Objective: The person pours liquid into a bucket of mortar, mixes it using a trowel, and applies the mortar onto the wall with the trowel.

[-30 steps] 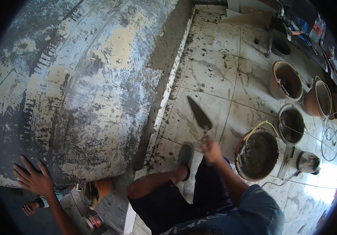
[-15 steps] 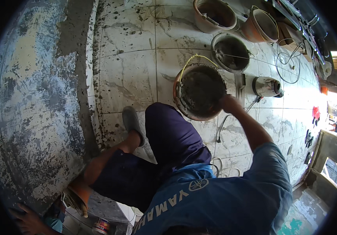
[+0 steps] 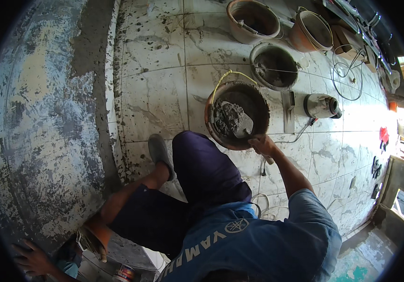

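Observation:
My right hand point(image 3: 261, 143) grips the handle of a trowel point(image 3: 238, 123) whose blade carries a heap of wet grey mortar. The blade sits inside a round mortar bucket point(image 3: 211, 117) with a yellow cord handle, just beyond my bent knee. My left hand point(image 3: 33, 258) rests with fingers spread on the rough grey plastered wall point(image 3: 37, 122) at the lower left. It holds nothing.
Several more buckets stand on the tiled floor point(image 3: 155, 89): a dark one point(image 3: 275, 66), and two orange ones point(image 3: 252, 19) point(image 3: 311, 30). A grey jug-shaped container point(image 3: 321, 105) and a flat float point(image 3: 288, 112) lie to the right. Wire loops point(image 3: 347, 70) lie beyond. A small can point(image 3: 125, 272) sits near my foot.
My right hand brought the trowel from the wall side down into the bucket and scooped mortar onto the blade. My view turned toward the buckets. The left hand stayed on the wall.

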The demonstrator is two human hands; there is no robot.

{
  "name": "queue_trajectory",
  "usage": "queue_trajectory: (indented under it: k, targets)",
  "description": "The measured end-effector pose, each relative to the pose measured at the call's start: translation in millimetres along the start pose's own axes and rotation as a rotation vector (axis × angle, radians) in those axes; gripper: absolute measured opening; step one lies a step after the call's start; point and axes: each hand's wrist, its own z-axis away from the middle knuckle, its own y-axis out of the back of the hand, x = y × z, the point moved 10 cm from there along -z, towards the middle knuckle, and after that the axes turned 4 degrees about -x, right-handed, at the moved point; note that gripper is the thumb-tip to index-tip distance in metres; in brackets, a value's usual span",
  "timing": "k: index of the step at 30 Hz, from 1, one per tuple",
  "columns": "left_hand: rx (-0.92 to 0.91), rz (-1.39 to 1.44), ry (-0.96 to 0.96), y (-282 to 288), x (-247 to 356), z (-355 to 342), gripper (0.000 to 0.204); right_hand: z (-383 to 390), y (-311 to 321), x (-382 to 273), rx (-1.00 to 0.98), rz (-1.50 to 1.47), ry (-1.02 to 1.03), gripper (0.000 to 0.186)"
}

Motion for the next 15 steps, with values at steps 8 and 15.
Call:
queue_trajectory:
  k: [8, 15]
  targets:
    - [0.120, 0.274, 0.027, -7, -15, 3, 0.058, -19, 8, -23, 0.135, 0.135, 0.119, 0.039]
    - [0.449, 0.631, 0.072, 18, -17, 19, 0.058, 17, -46, -94, -0.216, -0.462, 0.431, 0.029]
